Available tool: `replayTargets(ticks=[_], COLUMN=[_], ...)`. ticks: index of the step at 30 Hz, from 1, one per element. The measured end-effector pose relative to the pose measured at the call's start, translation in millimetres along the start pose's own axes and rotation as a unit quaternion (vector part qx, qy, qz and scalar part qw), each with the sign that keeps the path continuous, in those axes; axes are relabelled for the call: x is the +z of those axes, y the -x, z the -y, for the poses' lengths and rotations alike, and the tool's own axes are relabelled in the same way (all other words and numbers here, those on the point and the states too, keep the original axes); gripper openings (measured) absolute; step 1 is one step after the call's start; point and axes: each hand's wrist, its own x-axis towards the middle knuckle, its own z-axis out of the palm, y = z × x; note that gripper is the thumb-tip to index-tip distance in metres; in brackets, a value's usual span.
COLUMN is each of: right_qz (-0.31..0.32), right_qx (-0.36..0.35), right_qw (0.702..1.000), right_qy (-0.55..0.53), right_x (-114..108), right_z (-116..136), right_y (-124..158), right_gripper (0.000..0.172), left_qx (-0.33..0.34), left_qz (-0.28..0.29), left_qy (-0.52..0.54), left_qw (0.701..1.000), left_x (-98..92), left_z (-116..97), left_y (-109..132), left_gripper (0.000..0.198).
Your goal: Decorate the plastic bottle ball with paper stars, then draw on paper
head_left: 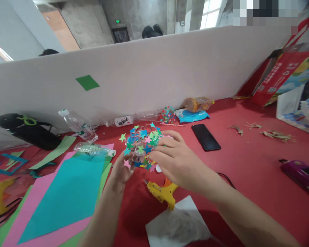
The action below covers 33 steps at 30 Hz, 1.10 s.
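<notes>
One cluster of coloured stars sits between the hands: the left hand cups it from the near left, while the right hand, fingers bent and narrow, meets its right side. Whether those fingertips pinch a star is hidden, so I cannot tell. Best to let the left hand bear the weight and touch lightly with the right, minding the yellow glue gun just below, its nozzle towards the left wrist.
</notes>
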Motion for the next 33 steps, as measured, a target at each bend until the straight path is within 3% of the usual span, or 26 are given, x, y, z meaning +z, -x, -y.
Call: replayTargets(ticks=[4, 8, 13, 25, 33], right_qz=[0.0, -0.007, -0.018, -0.024, -0.017], right_qx=[0.001, 0.002, 0.02, 0.014, 0.016], right_qw=[1.0, 0.999, 1.0, 0.999, 1.0], right_qy=[-0.022, -0.036, 0.006, 0.02, 0.021], right_x=[1, 0, 2, 7, 4], right_z=[0, 1, 0, -1, 1], right_y=[0, -1, -1, -1, -1], right_gripper=[0.024, 0.022, 0.022, 0.021, 0.023], left_qx=[0.008, 0.021, 0.026, 0.033, 0.033], left_qz=[-0.02, 0.003, 0.032, 0.052, 0.037], left_qy=[-0.006, 0.003, 0.011, 0.01, 0.005], left_qw=[1.0, 1.0, 0.999, 0.998, 0.999], left_x=[0.6, 12.9, 24.0, 24.5, 19.7], left_z=[0, -1, -4, -3, -4], left_y=[1, 8, 12, 13, 10], left_gripper=[0.021, 0.008, 0.01, 0.021, 0.009])
